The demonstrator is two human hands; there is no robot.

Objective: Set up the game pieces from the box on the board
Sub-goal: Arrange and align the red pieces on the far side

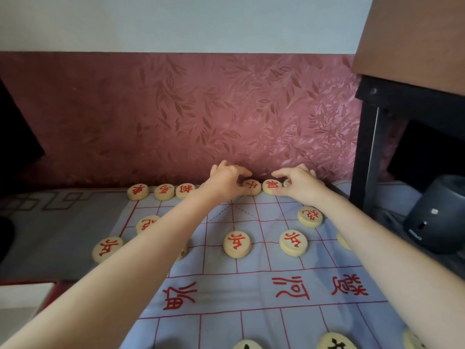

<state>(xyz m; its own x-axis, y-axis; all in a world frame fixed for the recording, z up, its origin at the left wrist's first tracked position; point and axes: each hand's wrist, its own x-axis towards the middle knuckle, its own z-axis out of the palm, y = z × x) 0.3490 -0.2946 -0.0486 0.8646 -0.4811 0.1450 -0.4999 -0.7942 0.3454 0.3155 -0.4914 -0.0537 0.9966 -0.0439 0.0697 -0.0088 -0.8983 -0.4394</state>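
A pale blue cloth board (251, 293) with red lines lies in front of me. Round wooden pieces with red characters stand along its far edge (138, 191) and on inner points (236, 244). My left hand (226, 178) reaches to the far row, its curled fingers and thumb pinching a red piece (253, 187) there. My right hand (299, 183) is beside it, with a partly hidden red piece (288, 182) between thumb and forefinger, right of another far-row piece (271, 186). Pieces with black characters (336, 342) show at the bottom edge.
A dark red leaf-patterned wall covering (201, 109) rises directly behind the board. A dark shelf frame (367, 147) and a grey cylindrical device (435, 215) stand to the right. A white box-like edge (25, 293) shows at the lower left.
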